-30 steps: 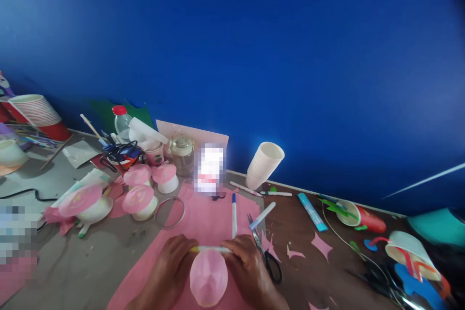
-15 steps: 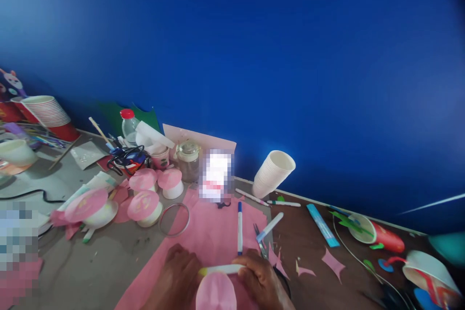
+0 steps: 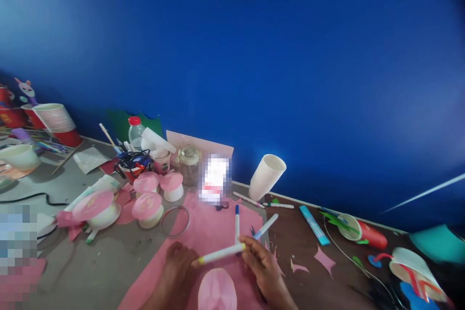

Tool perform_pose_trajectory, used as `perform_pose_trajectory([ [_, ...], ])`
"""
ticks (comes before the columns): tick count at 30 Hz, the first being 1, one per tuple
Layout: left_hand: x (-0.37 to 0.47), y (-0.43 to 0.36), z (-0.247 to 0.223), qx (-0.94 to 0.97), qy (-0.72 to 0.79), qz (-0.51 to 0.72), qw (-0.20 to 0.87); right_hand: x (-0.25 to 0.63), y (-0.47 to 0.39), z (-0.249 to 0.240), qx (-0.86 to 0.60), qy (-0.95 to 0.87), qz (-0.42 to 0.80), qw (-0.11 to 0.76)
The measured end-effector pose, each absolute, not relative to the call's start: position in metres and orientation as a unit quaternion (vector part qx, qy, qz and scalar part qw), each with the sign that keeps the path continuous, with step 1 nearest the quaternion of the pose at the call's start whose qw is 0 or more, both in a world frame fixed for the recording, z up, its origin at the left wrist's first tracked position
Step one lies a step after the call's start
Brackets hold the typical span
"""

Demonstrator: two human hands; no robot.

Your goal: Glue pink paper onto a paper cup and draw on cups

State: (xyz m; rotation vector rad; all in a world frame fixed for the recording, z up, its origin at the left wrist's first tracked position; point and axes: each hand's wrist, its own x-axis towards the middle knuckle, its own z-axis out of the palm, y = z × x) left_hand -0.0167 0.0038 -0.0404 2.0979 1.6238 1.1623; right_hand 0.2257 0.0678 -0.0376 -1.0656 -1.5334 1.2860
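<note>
Blue wall (image 3: 232, 68) backs the cluttered worktop (image 3: 101, 271), where we find the left hand (image 3: 179, 267) and right hand (image 3: 264, 269) gripping opposite ends of a marker (image 3: 221, 254) above pink paper (image 3: 214, 226).

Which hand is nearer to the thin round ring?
Left. The left hand is just below the ring in the picture; the right hand is farther, to its lower right.

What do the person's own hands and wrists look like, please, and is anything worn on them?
Both the left hand and the right hand are bare and ungloved, each with the usual thumb and fingers. No sleeve, watch or bracelet shows at either wrist. The image is too soft to rule out a thin ring.
</note>
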Motion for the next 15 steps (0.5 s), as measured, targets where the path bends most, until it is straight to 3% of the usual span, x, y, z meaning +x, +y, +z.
perform_pose_trajectory([
  [3, -0.016, 0.005, -0.033, 0.751, 0.549, 0.359, 0.081, 0.223, 0.068, -0.034, -0.395, -0.527, 0.581, 0.479],
  [7, -0.009, 0.004, -0.038, 0.774, 0.527, 0.349, 0.040, 0.217, 0.059, -0.031, -0.373, -0.449, 0.674, 0.453],
  [15, -0.008, 0.001, -0.053, 0.773, 0.521, 0.360, 0.038, 0.202, 0.051, -0.033, -0.410, -0.522, 0.648, 0.374],
])
